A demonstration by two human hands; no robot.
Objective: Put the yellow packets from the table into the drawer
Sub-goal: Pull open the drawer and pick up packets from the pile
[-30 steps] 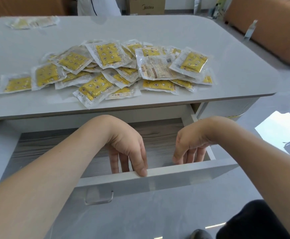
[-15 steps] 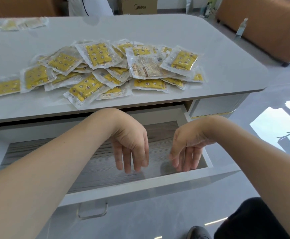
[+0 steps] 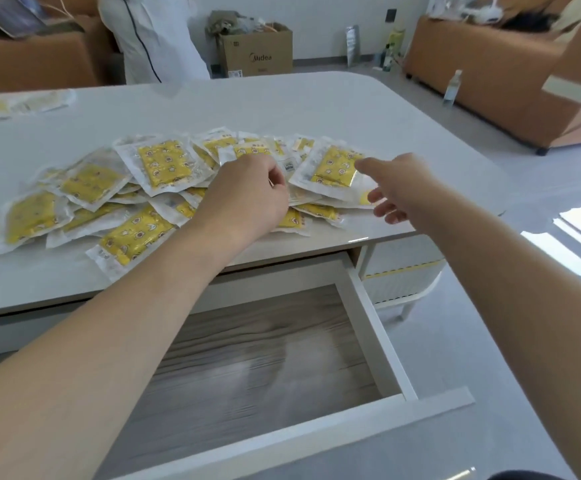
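Both hands [image 3: 247,192] left drawer [image 3: 368,327].

From my seat I can't tell if the left hand [image 3: 247,195] actually has a packet pinched: its fingertips are curled under and buried in the pile of yellow packets [image 3: 164,168]. The right hand [image 3: 398,187] is smeared with motion blur, so finger detail is mush, and it covers the pile's right edge. The packets on the far left run off the frame, and the print on all of them is too small to read. My left forearm blocks much of the drawer [image 3: 368,313], so its left side and handle aren't visible. The person in white [image 3: 154,39] behind the table [image 3: 282,102] is cut off at the top.
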